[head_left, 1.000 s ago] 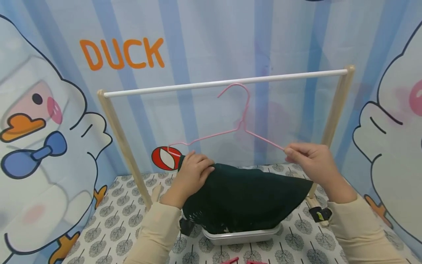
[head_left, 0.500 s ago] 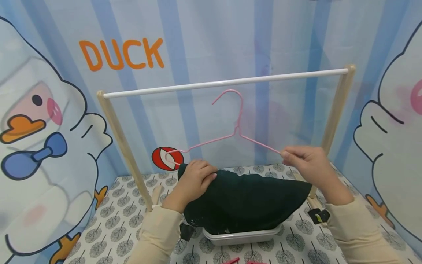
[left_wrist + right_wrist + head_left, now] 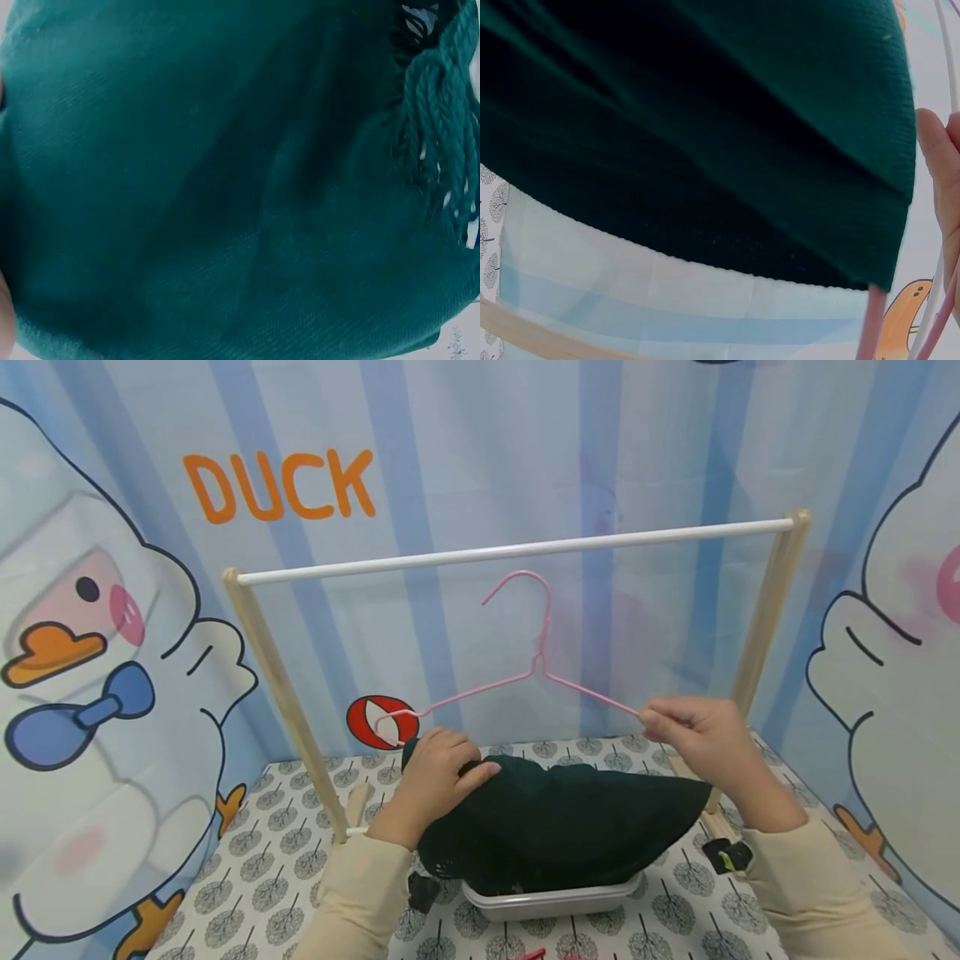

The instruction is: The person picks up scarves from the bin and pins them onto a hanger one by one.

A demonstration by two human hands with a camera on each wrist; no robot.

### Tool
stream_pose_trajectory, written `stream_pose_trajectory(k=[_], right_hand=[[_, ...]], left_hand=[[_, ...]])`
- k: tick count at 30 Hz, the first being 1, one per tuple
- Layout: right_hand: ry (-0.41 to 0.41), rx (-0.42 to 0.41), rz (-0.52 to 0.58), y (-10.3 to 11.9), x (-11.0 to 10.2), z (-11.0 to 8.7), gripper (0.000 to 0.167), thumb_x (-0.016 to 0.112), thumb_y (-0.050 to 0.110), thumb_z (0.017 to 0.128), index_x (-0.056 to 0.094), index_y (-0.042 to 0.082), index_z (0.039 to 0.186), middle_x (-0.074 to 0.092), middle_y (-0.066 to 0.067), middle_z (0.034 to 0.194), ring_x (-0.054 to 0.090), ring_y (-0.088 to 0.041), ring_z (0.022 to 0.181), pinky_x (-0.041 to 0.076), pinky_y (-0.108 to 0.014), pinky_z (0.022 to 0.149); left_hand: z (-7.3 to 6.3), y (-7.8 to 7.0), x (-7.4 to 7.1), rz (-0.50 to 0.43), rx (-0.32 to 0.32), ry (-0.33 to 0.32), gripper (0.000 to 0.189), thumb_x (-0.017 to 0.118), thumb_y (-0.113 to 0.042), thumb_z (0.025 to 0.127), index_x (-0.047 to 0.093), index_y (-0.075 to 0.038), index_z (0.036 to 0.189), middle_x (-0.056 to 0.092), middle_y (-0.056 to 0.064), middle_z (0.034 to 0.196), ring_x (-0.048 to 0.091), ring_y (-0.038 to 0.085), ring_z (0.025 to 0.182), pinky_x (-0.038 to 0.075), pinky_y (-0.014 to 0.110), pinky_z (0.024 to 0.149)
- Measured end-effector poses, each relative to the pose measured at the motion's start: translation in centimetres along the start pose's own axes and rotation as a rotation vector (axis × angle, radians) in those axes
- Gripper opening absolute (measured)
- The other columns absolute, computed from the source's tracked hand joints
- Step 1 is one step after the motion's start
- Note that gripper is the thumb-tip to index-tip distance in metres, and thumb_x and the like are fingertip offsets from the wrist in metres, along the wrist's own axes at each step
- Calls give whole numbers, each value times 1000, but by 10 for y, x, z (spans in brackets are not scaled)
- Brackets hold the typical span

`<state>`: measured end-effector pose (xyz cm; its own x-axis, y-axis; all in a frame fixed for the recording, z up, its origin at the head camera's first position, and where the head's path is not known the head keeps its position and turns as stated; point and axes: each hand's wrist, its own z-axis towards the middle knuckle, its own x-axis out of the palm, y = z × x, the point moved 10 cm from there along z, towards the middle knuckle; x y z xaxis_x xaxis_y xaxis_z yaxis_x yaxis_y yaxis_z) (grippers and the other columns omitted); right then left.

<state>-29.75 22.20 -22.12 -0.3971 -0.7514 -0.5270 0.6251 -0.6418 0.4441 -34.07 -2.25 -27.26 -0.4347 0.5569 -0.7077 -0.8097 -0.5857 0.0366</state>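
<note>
A pink wire hanger (image 3: 540,660) hangs in the air, its hook pointing left below the white rail. A dark green fringed scarf (image 3: 570,827) droops over its lower bar. My left hand (image 3: 442,781) grips the scarf's top edge near the hanger's left end. With thumb and fingers, my right hand (image 3: 705,739) pinches the hanger's right shoulder. Fringe shows at the right of the scarf (image 3: 225,180) in the left wrist view. The right wrist view has the hanger's pink bar (image 3: 871,322) emerging from the scarf's corner; the scarf hides most of that bar.
Behind stands a rack with a white rail (image 3: 517,551) and wooden posts (image 3: 285,702). A white tray (image 3: 555,902) sits under the scarf on the patterned tablecloth (image 3: 255,835). Small pink-red pieces (image 3: 534,954) lie at the front edge. A duck-print curtain (image 3: 480,460) forms the backdrop.
The hanger has come down and slightly left, its hook now lower beneath the rail. Both hands have sunk a little with it. My left thumb has spread away from the fingers on the scarf.
</note>
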Motion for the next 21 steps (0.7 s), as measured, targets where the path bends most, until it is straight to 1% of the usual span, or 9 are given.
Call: stream_pose_trajectory(k=[3,8,10,14,16,17,19,21], right_hand=[[-2,-10,-14,-1,-1,-1,9,65,-1,83,72,3,87,71,-10,80,60,7,70,47,-8,64],[-13,-35,-27,2,-4,-3,10,66,-1,82,72,6,83,70,-7,77,60,5,69,47,-9,64],[-18,-40,-23,2,-5,-4,10,66,-2,82,72,6,83,70,-7,77,60,5,69,47,-10,64],[-30,-45,-3,-1,-7,-5,9,66,-3,82,72,3,85,69,-6,76,60,6,69,48,-9,64],[-36,-45,28,-4,-9,-5,8,65,-3,82,72,0,86,70,-2,76,60,7,69,49,-10,65],[-36,-44,49,-6,-10,-5,8,65,-4,82,71,-1,87,69,1,77,60,7,70,49,-10,65],[-41,-48,79,-9,-13,-5,9,64,-6,82,71,-4,87,68,9,77,60,8,70,50,-10,64],[-48,-57,101,-10,-18,-3,9,63,-8,82,70,-5,86,66,15,77,61,8,70,50,-11,64]], left_hand=[[-3,3,-2,-4,-17,-4,17,70,-29,80,63,-14,74,58,-3,72,54,16,74,44,36,81],[-9,11,-5,-34,-44,-31,9,70,-21,80,65,-14,82,61,-1,79,56,17,80,43,39,85],[-9,11,-8,-43,-43,-48,8,71,-17,81,66,-13,86,61,0,83,56,19,82,44,40,86],[-9,10,-14,-11,-20,-64,12,71,-11,80,67,-9,92,61,3,88,56,21,85,45,41,86],[-9,7,-23,7,4,-98,14,71,-10,80,66,-8,93,60,5,90,56,22,87,45,41,84],[-9,6,-30,14,17,-131,15,71,-11,81,66,-7,94,60,6,91,56,23,88,46,41,84],[-9,4,-51,17,42,-228,17,69,-12,83,66,-3,97,60,10,94,56,26,89,46,42,84],[-7,7,-73,17,40,-316,23,67,-14,85,65,0,103,60,14,98,56,29,90,46,43,82]])
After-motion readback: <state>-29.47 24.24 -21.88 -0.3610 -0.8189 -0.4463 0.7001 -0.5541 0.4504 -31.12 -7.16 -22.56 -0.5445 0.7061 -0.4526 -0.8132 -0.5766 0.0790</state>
